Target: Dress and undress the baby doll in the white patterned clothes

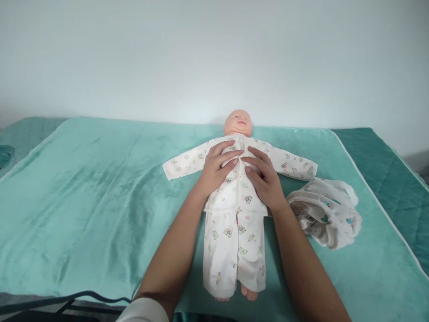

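A baby doll (238,121) lies on its back on a teal blanket (100,192), head toward the wall. It wears a white printed shirt (288,163) and matching white trousers (231,250), with bare toes showing at the bottom. My left hand (216,167) rests on the doll's chest on the left of the shirt's button line, fingers stretched toward the middle. My right hand (263,176) lies on the chest on the right of the button line, fingers flat and meeting the left hand's fingertips. Neither hand grips anything.
A crumpled white printed garment (326,210) lies on the blanket to the right of the doll. A darker quilted green cover (395,179) shows at the right edge. A pale wall stands behind the bed. A dark cable (67,297) runs along the near left edge.
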Available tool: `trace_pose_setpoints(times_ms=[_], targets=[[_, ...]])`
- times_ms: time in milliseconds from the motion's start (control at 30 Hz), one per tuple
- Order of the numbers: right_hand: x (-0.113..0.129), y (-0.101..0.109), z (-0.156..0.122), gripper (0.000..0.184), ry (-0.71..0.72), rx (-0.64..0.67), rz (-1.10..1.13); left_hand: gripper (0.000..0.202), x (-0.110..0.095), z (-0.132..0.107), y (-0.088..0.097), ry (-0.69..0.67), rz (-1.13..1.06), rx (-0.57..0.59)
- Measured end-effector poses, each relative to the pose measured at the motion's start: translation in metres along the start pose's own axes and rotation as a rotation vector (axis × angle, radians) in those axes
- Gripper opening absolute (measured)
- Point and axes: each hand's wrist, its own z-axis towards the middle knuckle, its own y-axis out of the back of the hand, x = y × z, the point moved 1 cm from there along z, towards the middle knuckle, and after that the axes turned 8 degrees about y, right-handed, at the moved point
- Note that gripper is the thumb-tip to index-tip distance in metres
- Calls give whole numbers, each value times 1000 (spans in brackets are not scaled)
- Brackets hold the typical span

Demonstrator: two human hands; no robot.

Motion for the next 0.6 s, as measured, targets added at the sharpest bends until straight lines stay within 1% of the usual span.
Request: trace_pose_setpoints(times_ms=[200,267,400,500,600], targets=[[0,-1,1,27,21,-57,14,29,1,1,-1,0,-4,-11],[1,-1,0,29,22,-56,1,29,1,1,-1,-5,-4,-12],[2,-2,-1,33,-26,-36,-40,30,1,0,-1,-14,-9,-19],[4,-2,-1,34,18,-35,-99,31,1,0,-1,-18,1,-17],[4,-1,-1,35,76,-22,-142,34,0,0,1,-27,37,17]])
